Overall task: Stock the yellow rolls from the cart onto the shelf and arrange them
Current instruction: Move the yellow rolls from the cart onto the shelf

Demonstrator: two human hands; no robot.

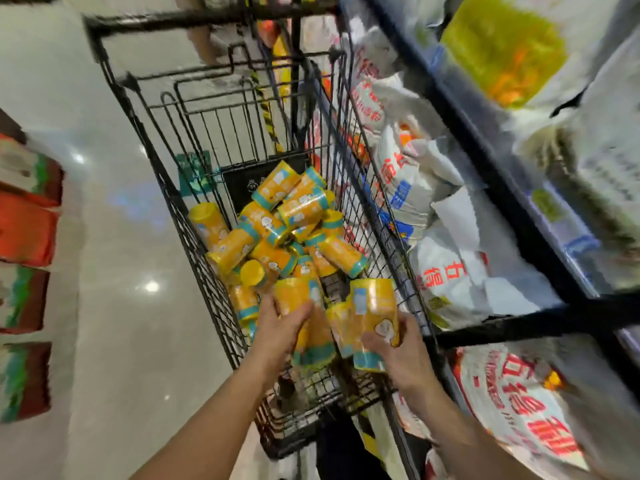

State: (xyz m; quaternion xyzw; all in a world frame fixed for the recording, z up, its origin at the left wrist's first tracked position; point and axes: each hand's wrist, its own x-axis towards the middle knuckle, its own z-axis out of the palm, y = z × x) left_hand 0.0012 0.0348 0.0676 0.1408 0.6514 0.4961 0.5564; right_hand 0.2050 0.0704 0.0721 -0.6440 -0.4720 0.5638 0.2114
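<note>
At the near end of the cart [218, 306], left hand [280, 329] and right hand [394, 348] each grip a yellow roll [372, 306] held roughly end-up, with the shelf [519, 322] off right, so the right hand's closer.

bright overhead light, glare spots on glossy floor [114, 271], heavy motion blur at edges, shelf [519, 188] smeared, wide-angle bending, centre sharper
</note>
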